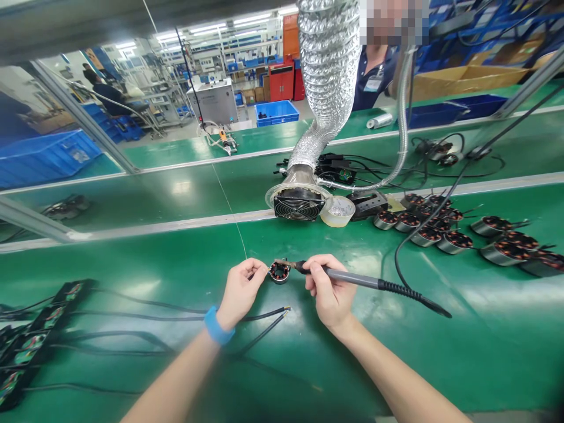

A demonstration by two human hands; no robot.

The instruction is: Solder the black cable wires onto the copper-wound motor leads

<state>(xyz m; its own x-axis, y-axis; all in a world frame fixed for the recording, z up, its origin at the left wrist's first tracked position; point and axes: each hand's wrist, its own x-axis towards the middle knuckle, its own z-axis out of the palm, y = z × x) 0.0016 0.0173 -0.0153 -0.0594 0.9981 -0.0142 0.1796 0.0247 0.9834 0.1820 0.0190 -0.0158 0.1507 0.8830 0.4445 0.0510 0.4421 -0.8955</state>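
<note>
Evidently the right hand is wrapped round the iron much like a pen — a hold that seems to suit fine aim — with the tip at the top of the motor, just left of that grip. The left hand is pinched at the motor's other side; the strand comes down into it from above, so these fingers appear to grasp it, though its end is hidden. That places the motor between the two grips, probably to steady it.

Beyond both hands, the fan hangs under the duct, perhaps to draw off fumes. Cables lie between the wrists, nearer the person than the motor, while other motors stand grouped beyond the right hand and to its right, leaving working room.
</note>
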